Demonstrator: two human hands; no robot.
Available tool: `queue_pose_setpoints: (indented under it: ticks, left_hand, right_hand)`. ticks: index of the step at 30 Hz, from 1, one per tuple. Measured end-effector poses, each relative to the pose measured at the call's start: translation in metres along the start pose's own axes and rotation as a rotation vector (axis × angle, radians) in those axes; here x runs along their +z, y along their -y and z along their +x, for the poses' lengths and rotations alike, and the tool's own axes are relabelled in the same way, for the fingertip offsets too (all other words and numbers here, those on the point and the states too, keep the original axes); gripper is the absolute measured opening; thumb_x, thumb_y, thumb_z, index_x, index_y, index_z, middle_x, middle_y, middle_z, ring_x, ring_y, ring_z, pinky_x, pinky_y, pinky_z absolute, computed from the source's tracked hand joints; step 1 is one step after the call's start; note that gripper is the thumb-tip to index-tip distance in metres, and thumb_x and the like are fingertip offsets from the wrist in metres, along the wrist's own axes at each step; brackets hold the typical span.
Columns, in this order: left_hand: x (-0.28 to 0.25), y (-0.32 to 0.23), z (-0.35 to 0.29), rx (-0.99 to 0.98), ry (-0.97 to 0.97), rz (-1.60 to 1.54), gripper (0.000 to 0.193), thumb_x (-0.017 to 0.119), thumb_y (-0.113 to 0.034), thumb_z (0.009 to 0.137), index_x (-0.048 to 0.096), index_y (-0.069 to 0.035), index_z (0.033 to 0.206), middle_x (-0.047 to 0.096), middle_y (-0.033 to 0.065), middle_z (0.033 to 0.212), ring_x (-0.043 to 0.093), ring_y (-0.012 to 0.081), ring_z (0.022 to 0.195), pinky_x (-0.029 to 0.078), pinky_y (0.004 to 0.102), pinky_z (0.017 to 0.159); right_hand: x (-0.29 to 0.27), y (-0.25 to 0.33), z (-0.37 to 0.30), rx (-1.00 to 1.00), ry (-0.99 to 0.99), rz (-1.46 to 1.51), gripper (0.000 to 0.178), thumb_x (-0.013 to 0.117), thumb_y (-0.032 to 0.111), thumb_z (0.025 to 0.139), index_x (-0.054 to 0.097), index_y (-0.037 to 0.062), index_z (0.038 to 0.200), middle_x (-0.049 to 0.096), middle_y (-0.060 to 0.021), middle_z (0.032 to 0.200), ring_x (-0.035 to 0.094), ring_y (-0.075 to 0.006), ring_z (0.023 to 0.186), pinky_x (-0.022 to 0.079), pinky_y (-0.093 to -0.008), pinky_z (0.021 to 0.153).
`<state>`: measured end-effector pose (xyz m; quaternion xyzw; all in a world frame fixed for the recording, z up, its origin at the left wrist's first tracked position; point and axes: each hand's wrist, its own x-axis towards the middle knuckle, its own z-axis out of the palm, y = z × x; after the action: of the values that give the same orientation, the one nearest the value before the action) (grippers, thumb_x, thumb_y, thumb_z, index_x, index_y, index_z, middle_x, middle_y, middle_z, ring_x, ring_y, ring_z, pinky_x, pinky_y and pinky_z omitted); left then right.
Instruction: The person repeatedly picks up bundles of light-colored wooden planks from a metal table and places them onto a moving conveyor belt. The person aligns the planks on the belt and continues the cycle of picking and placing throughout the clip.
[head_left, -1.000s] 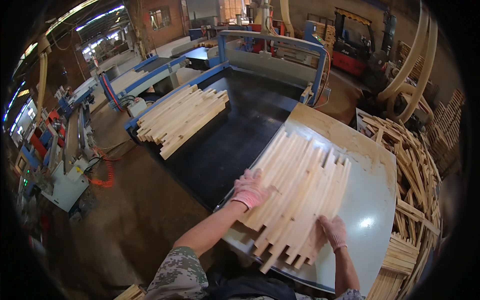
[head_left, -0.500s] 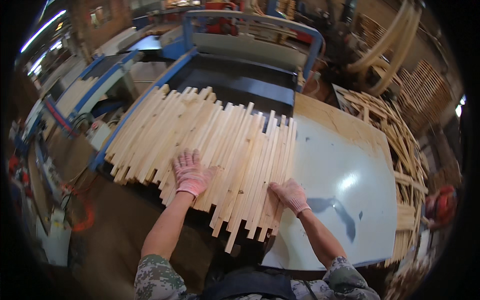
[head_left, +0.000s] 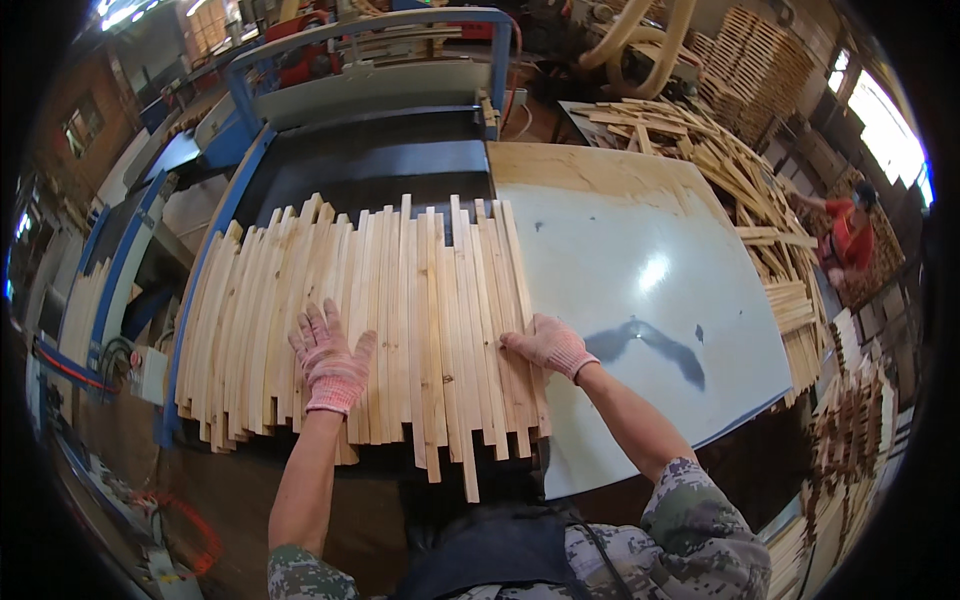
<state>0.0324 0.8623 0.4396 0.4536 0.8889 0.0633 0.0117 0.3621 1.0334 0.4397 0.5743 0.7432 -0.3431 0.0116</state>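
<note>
A wide row of pale wooden strips (head_left: 390, 250) lies side by side on the dark belt (head_left: 370, 160) of a blue-framed machine, their ends uneven. My left hand (head_left: 333, 365), in a pinkish knit glove, rests flat on top of the strips with fingers spread, left of the row's middle. At the row's right edge is my right hand (head_left: 548, 345), gloved alike, its fingers bent together against the outermost strips and its tip end lying over them. What its fingers do on the underside is hidden.
A pale, shiny side table (head_left: 620, 250) adjoins the belt on the right, dusty along its far edge. Behind it lies a heap of scrap wood (head_left: 720, 170). A person in red (head_left: 850, 240) is at the far right. Another blue-sided conveyor (head_left: 120, 270) stands left.
The view has swung to the right, so strips and machine sit further left in it, and the person in red shows more fully. Both hands keep nearly the same places on the strips.
</note>
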Motion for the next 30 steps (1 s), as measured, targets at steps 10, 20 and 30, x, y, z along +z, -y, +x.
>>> queue_pose_setpoints:
  ticks: [10,20,30]
  left_hand:
    - [0.031,-0.013,0.000,0.182,0.167,0.060,0.097,0.053,-0.061,0.103,0.021,-0.001,0.173,0.017,0.0258,0.180,0.014,0.0395,0.168,0.005,0.0532,0.137]
    - [0.051,-0.009,0.002,0.175,0.117,0.070,0.091,0.055,-0.056,0.105,0.026,-0.002,0.172,0.022,0.0253,0.179,0.016,0.0402,0.167,0.007,0.0530,0.137]
    - [0.031,0.118,-0.003,0.049,-0.082,-0.320,0.100,0.066,-0.055,0.100,0.024,-0.001,0.172,0.026,0.0261,0.177,0.022,0.0401,0.166,0.012,0.0506,0.137]
  right_hand:
    - [0.004,-0.039,0.000,0.093,-0.101,0.280,0.057,0.060,0.054,0.100,0.071,0.0023,0.122,0.077,-0.0230,0.120,0.071,-0.0433,0.117,0.055,-0.0518,0.100]
    - [-0.046,-0.091,-0.028,0.186,-0.120,-0.011,0.057,0.061,0.044,0.102,0.058,0.0025,0.141,0.075,-0.0226,0.120,0.073,-0.0407,0.115,0.057,-0.0501,0.100]
    - [0.021,-0.027,-0.020,-0.142,-0.303,0.351,0.071,0.076,0.050,0.095,0.065,-0.0040,0.140,0.075,-0.0230,0.127,0.071,-0.0365,0.116,0.054,-0.0452,0.101]
